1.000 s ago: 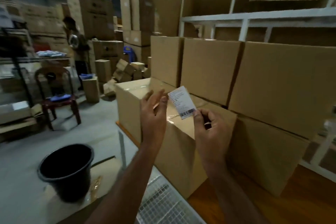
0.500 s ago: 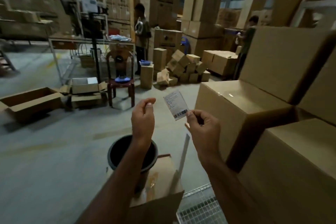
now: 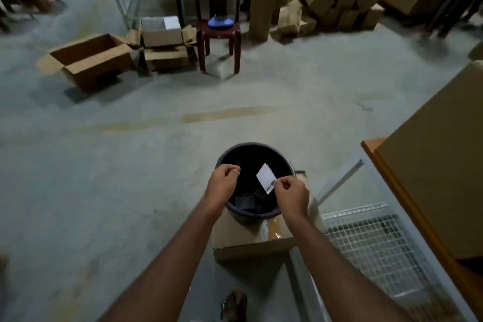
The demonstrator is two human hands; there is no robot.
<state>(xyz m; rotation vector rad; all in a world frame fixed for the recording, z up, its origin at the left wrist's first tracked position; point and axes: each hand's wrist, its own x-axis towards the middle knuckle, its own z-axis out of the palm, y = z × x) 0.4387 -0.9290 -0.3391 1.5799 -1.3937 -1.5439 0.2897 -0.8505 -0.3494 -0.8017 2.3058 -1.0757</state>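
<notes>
1. Two bare hands are hovering over the mouth of one round black plastic bucket [image 3: 222, 162].
2. The right hand [image 3: 291, 195] is pinching one small white rectangular paper label [image 3: 266, 177] by its lower end, between thumb and curled forefinger. The label is standing tilted above the bucket's opening, mostly plain white, with a dark barcode strip printed near the fingers.
3. The left hand [image 3: 223, 180] is curling its fingers above the bucket's left rim, thumb meeting fingertips. Whether anything is sitting between them I cannot tell.
4. The bucket is resting on one closed brown cardboard box [image 3: 248, 242] sealed with shiny tape.
5. One white wire-mesh panel [image 3: 366, 243] is lying just right of that box.
6. Farther off, one dark red plastic chair [image 3: 230, 34] is carrying one blue object [image 3: 220, 22], and one large open brown carton [image 3: 91, 60] is sitting well to its left.
</notes>
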